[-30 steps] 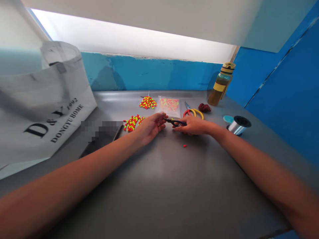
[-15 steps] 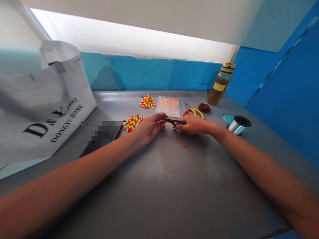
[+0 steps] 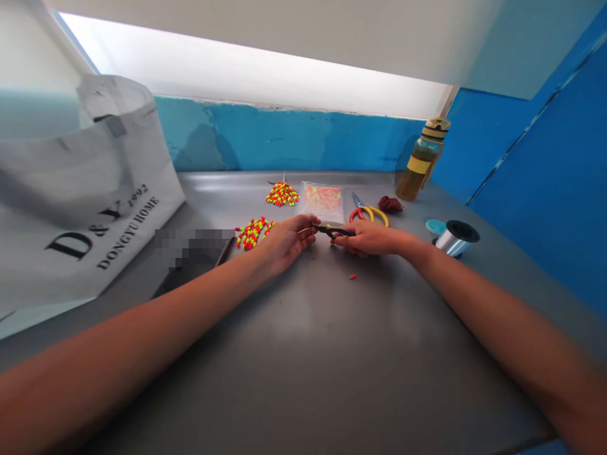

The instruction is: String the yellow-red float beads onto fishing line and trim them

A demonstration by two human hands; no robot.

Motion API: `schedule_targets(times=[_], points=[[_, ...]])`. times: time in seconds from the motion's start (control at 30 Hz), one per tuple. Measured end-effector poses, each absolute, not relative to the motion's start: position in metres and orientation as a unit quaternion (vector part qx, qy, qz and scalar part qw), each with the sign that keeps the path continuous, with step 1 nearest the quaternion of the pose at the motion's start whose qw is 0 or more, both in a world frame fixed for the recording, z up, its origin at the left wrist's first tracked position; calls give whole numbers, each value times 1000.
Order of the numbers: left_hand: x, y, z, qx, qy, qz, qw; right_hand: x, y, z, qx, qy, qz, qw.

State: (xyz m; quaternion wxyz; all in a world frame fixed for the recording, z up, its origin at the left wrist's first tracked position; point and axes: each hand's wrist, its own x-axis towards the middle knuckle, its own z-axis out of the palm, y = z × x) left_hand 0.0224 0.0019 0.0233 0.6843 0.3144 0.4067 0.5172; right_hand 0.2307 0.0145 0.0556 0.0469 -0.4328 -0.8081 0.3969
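Observation:
My right hand (image 3: 372, 238) is closed round a small black tool (image 3: 332, 232) like pliers, whose tip points left. My left hand (image 3: 287, 240) pinches something tiny at that tip, too small to name. Both hands rest on the grey metal table (image 3: 303, 341), almost touching. One red bead (image 3: 352, 277) lies loose just in front of my right hand. A pile of red and yellow beads (image 3: 253, 232) sits to the left of my left hand.
Behind the hands lie a second bead pile (image 3: 282, 194), a clear bag of beads (image 3: 322, 201), red and yellow scissors (image 3: 367, 212) and dark red cord (image 3: 389, 204). A bottle (image 3: 422, 160) and a line spool (image 3: 454, 237) stand at right. A white shopping bag (image 3: 76, 196) fills the left.
Nothing has visibly changed beyond a slight shift of the camera; both hands keep their hold at the same spot.

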Motion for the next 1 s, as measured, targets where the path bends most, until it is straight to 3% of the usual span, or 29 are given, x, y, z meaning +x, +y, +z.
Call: schedule_targets(times=[0.8, 1.0], points=[[22, 3, 23, 311, 408, 515, 687, 229, 13, 58, -451, -805, 383, 40], [21, 4, 20, 312, 423, 518, 675, 229, 12, 62, -457, -818, 350, 6]])
